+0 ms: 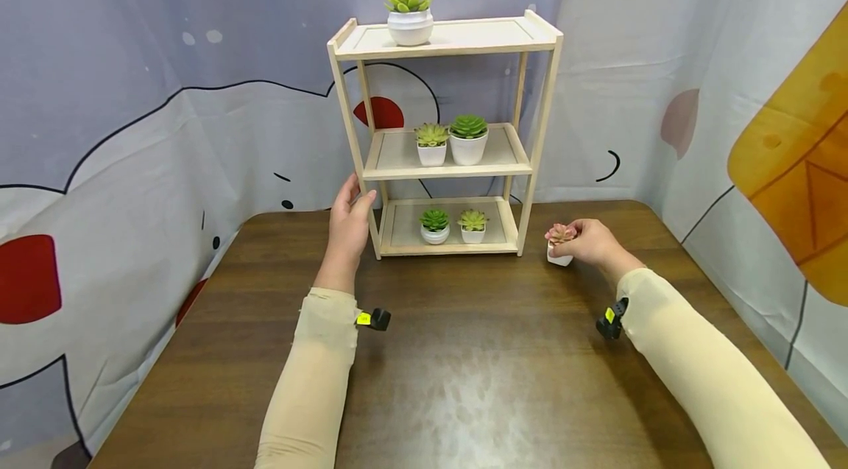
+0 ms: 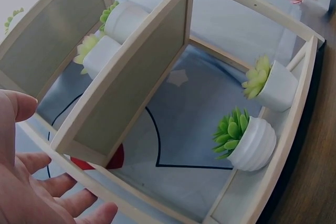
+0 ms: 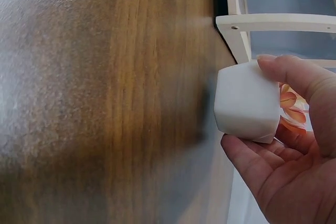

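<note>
My right hand [image 1: 596, 244] pinches a small white pot with a pink succulent [image 1: 560, 235] between thumb and fingers, just right of the wooden shelf's foot. In the right wrist view the angular white pot [image 3: 247, 100] shows, with its pink-orange leaves half hidden by the hand. At the shelf's left post, my left hand [image 1: 349, 222] has its thumb in front and its fingers beside and behind. Those fingers [image 2: 58, 184] look nearly straight in the left wrist view, spread along the frame. The three-tier shelf [image 1: 447, 171] stands upright on the table.
A green succulent [image 1: 409, 16] sits on the top tier, at left. The middle tier bears a pale succulent [image 1: 432, 145] and a darker green one [image 1: 468, 140]. On the bottom tier are two more, green [image 1: 434, 226] and pale [image 1: 473, 226]. A patterned curtain [image 1: 252, 138] hangs behind the brown table [image 1: 450, 351].
</note>
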The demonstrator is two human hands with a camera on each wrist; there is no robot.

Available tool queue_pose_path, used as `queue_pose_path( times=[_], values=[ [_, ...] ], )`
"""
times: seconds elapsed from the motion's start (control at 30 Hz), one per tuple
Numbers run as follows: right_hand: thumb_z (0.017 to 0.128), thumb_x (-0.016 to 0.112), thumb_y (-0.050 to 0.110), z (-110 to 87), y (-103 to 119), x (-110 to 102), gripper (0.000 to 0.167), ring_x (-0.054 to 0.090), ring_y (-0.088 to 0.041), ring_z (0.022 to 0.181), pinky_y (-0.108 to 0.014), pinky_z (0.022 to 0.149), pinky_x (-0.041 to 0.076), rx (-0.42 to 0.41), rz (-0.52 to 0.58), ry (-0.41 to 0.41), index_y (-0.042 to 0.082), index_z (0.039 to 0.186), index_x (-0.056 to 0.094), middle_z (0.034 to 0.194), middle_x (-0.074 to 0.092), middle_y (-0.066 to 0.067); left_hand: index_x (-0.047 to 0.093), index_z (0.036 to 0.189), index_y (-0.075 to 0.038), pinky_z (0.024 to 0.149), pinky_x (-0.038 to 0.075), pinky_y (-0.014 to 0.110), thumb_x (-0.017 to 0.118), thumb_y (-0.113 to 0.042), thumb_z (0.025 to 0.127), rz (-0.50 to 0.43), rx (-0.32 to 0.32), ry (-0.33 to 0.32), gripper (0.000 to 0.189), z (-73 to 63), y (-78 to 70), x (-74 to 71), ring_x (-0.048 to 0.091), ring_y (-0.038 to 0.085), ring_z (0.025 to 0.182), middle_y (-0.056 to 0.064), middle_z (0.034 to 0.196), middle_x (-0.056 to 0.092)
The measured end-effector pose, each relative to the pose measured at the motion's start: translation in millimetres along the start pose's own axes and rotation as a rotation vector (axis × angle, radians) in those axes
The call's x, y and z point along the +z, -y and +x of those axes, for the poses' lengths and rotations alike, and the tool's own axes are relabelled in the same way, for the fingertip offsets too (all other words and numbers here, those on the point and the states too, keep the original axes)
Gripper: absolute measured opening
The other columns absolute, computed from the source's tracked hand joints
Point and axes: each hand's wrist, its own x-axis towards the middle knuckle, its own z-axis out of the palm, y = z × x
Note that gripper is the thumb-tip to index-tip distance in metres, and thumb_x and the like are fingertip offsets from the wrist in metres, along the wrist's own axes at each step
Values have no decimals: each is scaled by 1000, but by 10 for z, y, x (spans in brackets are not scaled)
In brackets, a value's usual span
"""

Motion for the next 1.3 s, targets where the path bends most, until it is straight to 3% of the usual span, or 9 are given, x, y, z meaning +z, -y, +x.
queue_pose_path(
  times=[0.43, 0.6, 1.07, 1.3],
  values=[
    [76, 90, 29, -40, -16, 28, 42, 54, -20, 82, -29, 72, 46, -20, -36, -26, 2, 93, 63, 82, 58, 1, 20, 166, -15, 128, 24, 46, 51, -30, 107, 8, -16, 15, 67, -6, -27, 17, 28, 29, 156, 9, 169, 27],
    [77, 90, 29, -31, -28, 27, 43, 55, -21, 84, -29, 73, 47, -13, -36, -23, 1, 97, 64, 85, 60, -1, 18, 165, -10, 129, 23, 47, 49, -25, 107, 8, -29, 22, 67, 5, -54, 10, 26, 33, 157, 13, 170, 25],
    [79, 88, 35, -55, -35, 61, 57, 59, -28, 94, -32, 78, 47, -17, -86, -12, -5, 111, 64, 99, 65, -12, 23, 165, -16, 128, 26, 44, 53, -32, 106, 3, -11, -5, 68, -10, 9, -11, 30, 25, 154, 9, 169, 30],
    [79, 87, 36, -65, -27, 72, 57, 59, -29, 96, -38, 83, 49, -21, -122, -28, -4, 112, 64, 101, 66, -14, 21, 165, -15, 128, 25, 43, 52, -29, 107, 5, -49, 7, 68, 6, -11, -26, 27, 25, 156, 9, 169, 28]
  ],
)
